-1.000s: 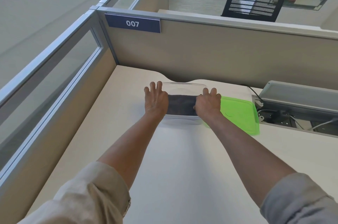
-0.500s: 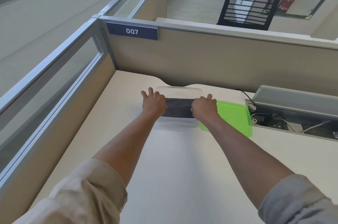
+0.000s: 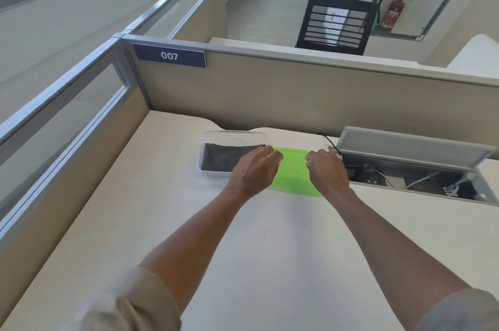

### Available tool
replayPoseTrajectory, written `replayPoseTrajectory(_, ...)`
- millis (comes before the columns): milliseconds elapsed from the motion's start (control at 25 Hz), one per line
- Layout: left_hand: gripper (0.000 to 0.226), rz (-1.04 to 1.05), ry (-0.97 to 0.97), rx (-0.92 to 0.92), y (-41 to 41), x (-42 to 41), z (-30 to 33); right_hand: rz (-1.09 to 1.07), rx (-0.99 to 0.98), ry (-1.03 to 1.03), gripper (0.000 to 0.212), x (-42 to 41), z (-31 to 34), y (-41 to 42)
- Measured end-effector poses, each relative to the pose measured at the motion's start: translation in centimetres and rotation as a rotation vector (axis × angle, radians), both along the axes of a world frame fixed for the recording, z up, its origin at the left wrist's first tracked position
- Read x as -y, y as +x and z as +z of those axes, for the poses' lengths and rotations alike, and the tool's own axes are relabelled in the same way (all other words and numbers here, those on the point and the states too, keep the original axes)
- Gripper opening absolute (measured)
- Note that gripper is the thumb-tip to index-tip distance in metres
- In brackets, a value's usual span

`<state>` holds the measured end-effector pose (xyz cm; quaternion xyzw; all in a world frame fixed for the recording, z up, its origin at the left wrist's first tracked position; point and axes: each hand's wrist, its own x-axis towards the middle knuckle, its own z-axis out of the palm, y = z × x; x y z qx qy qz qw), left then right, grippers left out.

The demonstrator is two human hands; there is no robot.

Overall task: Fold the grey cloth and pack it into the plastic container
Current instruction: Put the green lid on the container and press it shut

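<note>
- Both hands have left the container and shifted right: half a second ago they pressed on the cloth inside it, and now they sit over the lid.
- The clear rectangular plastic container (image 3: 234, 139) stands on the pale worktop (image 3: 270, 236), near the far partition, uncovered.
- The dark grey folded cloth (image 3: 222, 159) lies flat inside the container, filling its near part; the far strip of the floor shows bare.
- The flat bright green plastic lid (image 3: 293, 172) lies on the worktop just right of the container, its left edge hidden by a hand.
- The left hand (image 3: 256, 168) hovers at the lid's left edge, overlapping the container's right near corner; its fingers are curled inward, and whether they pinch the lid cannot be told.
- The right hand (image 3: 328, 171) is at the lid's right side, fingers curled likewise, grip also unclear.
- Right of the lid, a grey cable tray with a raised flap (image 3: 413, 166) is sunk into the worktop, wires inside.
</note>
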<state>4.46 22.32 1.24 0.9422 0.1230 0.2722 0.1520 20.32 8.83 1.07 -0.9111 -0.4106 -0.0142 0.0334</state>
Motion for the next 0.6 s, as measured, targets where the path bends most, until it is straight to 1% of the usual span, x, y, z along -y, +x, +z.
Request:
replayPoseTrajectory(80, 0.013, -0.002, -0.056, -0.051, 0.9, 2.2, -0.8, -0.017, -0.009, -0.029, 0.019, 2.2, -0.2, 0.9)
replayPoseTrajectory(200, 0.017, -0.007, -0.070, -0.167, 1.8, 3.9, -2.3, -0.029, -0.049, -0.037, 0.019, 4.2, -0.8, 1.8)
replayPoseTrajectory(400, 0.031, 0.065, -0.129, -0.340, 3.1, 5.2, -5.3, -0.037, -0.169, -0.046, 0.031, 7.0, -3.0, 3.8)
replayPoseTrajectory(600, 0.034, 0.080, -0.065, -0.489, 3.1, 5.2, -7.4, -0.019, -0.238, -0.054, 0.043, 8.6, -5.1, 4.8)
